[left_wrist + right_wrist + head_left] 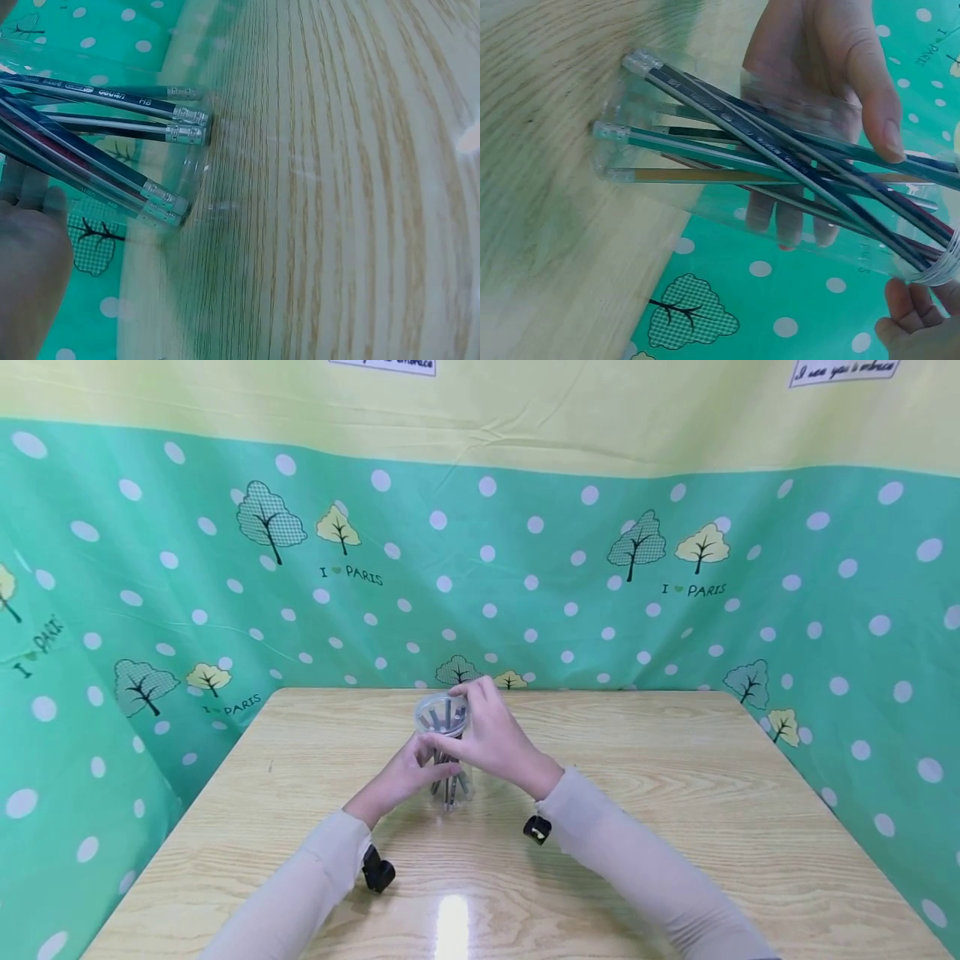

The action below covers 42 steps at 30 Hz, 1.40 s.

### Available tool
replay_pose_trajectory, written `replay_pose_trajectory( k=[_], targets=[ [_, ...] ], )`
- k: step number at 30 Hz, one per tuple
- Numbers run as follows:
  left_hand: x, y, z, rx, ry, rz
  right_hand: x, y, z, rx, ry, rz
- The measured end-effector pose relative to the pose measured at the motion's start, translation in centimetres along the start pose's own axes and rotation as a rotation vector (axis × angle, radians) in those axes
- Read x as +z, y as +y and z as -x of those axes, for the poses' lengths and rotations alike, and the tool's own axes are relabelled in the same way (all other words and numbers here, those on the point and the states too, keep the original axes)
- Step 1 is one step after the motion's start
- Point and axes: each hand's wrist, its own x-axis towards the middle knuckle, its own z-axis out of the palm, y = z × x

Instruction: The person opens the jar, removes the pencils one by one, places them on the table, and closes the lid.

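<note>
A clear plastic jar [467,783] stands nearly upright over the table, holding several pencils [727,129] with their silver eraser ends at the bottom. My left hand [405,777] grips the jar's body from the left, its thumb across the near side. In the right wrist view, the left hand's [810,56] fingers show through the clear wall. At the top, my right hand [498,739] spans the round clear lid [429,710], fingers at the far edge and thumb at the near edge. The left wrist view shows dark pencils [82,142] close up, one marked HB.
A light wood-grain table [660,793] lies under both arms. Behind it hangs a green dotted curtain [525,552] with printed trees. Black wrist straps [378,870] hang below both grey sleeves [300,885]. A bright light reflection shows on the near tabletop.
</note>
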Motion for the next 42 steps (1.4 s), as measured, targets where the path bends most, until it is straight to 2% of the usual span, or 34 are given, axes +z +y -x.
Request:
replay_pose_trajectory(
  k=[4, 8, 12, 18, 24, 33, 42],
  targets=[
    [0.1, 0.0, 0.0, 0.002, 0.000, -0.002, 0.0, 0.5, 0.2, -0.039, -0.004, -0.074],
    [0.1, 0.1, -0.1, 0.017, 0.002, -0.002, -0.1, 0.9, 0.4, -0.061, -0.045, -0.169],
    [0.1, 0.0, -0.1, 0.025, 0.003, -0.003, -0.3, 1.1, 0.4, -0.047, -0.099, -0.250],
    [0.1, 0.0, 0.0, 0.019, 0.000, -0.010, -0.4, 1.2, 0.3, -0.022, -0.143, -0.280],
    [0.1, 0.1, -0.2, 0.029, -0.003, -0.003, -0.1, 1.0, 0.5, 0.006, -0.127, -0.236],
    [0.0, 0.1, 0.0, -0.031, 0.018, -0.017, 0.7, 0.4, 0.7, -0.052, 0.047, -0.031],
    [-0.1, 0.0, 0.0, -0.010, 0.002, -0.020, 0.6, 0.2, 0.6, -0.010, 0.066, 0.015]
  ],
)
